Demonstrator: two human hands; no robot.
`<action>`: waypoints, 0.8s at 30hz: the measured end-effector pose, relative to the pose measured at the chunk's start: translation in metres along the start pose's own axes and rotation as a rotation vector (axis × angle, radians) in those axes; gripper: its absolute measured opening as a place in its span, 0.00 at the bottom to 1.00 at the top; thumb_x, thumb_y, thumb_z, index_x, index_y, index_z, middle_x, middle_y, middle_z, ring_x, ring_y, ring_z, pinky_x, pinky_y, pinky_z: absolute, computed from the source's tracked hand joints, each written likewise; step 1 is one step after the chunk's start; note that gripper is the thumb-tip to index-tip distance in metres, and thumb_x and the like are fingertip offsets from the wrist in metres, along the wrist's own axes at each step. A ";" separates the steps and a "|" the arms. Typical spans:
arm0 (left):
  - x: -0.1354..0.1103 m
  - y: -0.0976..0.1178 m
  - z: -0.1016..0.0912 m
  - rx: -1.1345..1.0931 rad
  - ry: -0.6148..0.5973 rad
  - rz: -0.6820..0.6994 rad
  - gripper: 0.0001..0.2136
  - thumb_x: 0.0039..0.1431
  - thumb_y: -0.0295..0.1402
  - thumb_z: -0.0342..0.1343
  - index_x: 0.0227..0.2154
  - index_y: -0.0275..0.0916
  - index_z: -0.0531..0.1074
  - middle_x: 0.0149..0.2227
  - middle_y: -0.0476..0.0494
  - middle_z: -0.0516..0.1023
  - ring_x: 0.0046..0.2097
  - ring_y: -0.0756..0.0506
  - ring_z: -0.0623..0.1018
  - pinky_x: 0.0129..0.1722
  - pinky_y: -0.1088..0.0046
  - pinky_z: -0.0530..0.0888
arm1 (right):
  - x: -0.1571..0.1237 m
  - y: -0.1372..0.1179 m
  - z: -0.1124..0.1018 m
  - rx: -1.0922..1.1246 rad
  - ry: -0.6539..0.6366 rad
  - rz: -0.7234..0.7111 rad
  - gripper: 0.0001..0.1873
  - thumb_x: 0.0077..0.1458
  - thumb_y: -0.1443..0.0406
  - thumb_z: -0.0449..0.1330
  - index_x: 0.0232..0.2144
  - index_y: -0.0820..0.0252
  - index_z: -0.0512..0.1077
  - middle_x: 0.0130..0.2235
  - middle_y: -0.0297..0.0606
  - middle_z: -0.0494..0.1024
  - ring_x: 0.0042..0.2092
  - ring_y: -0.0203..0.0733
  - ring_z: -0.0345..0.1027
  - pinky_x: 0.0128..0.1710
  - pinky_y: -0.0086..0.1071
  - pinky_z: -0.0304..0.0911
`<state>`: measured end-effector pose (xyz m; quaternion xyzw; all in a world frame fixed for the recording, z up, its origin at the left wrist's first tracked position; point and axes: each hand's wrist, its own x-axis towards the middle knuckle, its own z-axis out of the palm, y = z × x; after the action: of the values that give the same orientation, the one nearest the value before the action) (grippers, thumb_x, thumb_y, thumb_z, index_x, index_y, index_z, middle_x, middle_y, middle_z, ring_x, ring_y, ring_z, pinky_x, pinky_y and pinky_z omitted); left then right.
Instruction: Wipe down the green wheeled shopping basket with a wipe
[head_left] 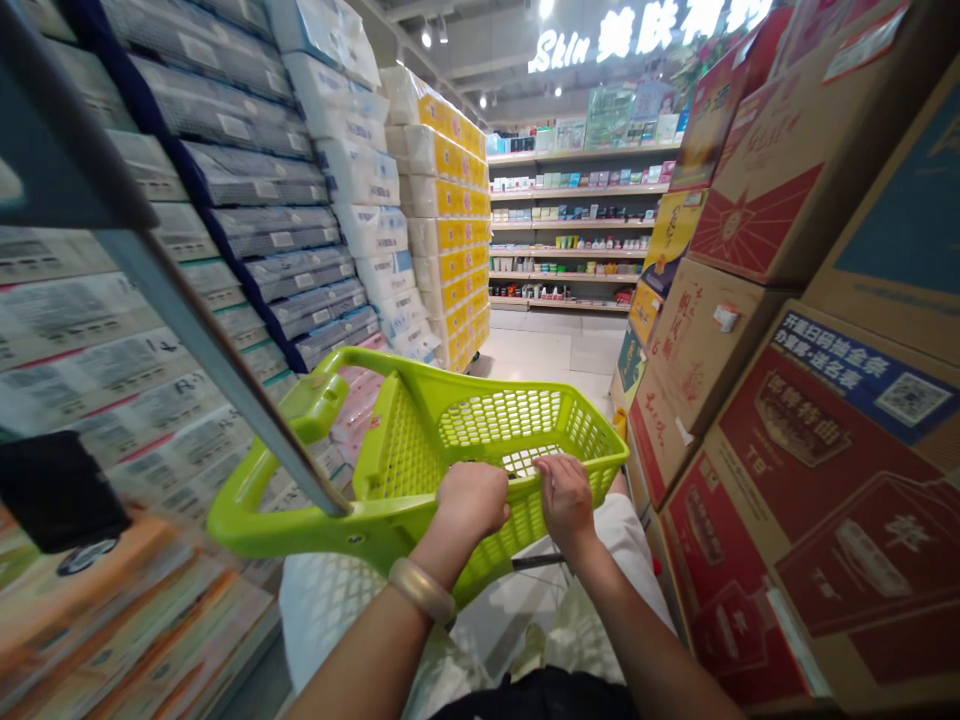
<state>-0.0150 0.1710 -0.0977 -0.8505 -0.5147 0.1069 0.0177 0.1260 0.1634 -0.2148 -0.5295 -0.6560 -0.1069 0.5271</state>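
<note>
A lime-green plastic shopping cart (397,435) stands across in front of me, its looped handle (244,510) to the left and its latticed basket to the right. My left hand (472,498), with a gold-toned bangle (421,590) on the wrist, is closed over the cart's near rim. Just to its right, my right hand (566,500) has its fingers curled over the same rim. Both grips are on the side nearest my body. The lattice wall and my hands hide part of the basket's inside.
A grey pole (225,370) slants down to the cart at left. Stacked tissue packs (442,230) line the left side. Cardboard cartons (750,350) rise close on the right. Beyond the cart, pale floor tiles (540,345) lead to stocked shelves (577,190).
</note>
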 end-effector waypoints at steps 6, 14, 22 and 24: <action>-0.004 0.002 -0.001 -0.002 0.001 -0.019 0.12 0.56 0.36 0.57 0.39 0.36 0.79 0.39 0.32 0.82 0.44 0.34 0.81 0.45 0.59 0.77 | -0.003 -0.004 0.000 0.019 -0.045 -0.060 0.14 0.67 0.65 0.49 0.37 0.57 0.74 0.36 0.39 0.79 0.41 0.43 0.70 0.46 0.37 0.63; -0.007 0.005 -0.001 -0.014 -0.001 -0.023 0.11 0.57 0.34 0.56 0.38 0.36 0.80 0.39 0.31 0.82 0.43 0.35 0.81 0.44 0.60 0.77 | -0.004 -0.010 0.000 -0.007 -0.013 -0.018 0.14 0.67 0.66 0.48 0.36 0.58 0.74 0.34 0.41 0.78 0.40 0.44 0.69 0.45 0.39 0.62; -0.009 0.002 0.000 -0.013 -0.002 -0.025 0.11 0.57 0.35 0.56 0.37 0.35 0.80 0.39 0.31 0.82 0.43 0.34 0.81 0.43 0.61 0.77 | -0.005 0.006 -0.007 -0.007 0.002 -0.026 0.14 0.67 0.66 0.48 0.38 0.58 0.74 0.36 0.42 0.79 0.42 0.46 0.70 0.47 0.42 0.62; -0.008 0.003 0.000 -0.015 -0.002 -0.033 0.11 0.57 0.34 0.56 0.37 0.36 0.80 0.38 0.31 0.82 0.43 0.34 0.81 0.43 0.60 0.77 | -0.005 0.008 -0.007 -0.021 0.027 -0.004 0.14 0.67 0.66 0.48 0.38 0.59 0.74 0.36 0.42 0.78 0.42 0.46 0.69 0.48 0.43 0.62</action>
<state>-0.0163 0.1627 -0.0968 -0.8418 -0.5297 0.1034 0.0124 0.1360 0.1593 -0.2190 -0.5324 -0.6487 -0.1218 0.5300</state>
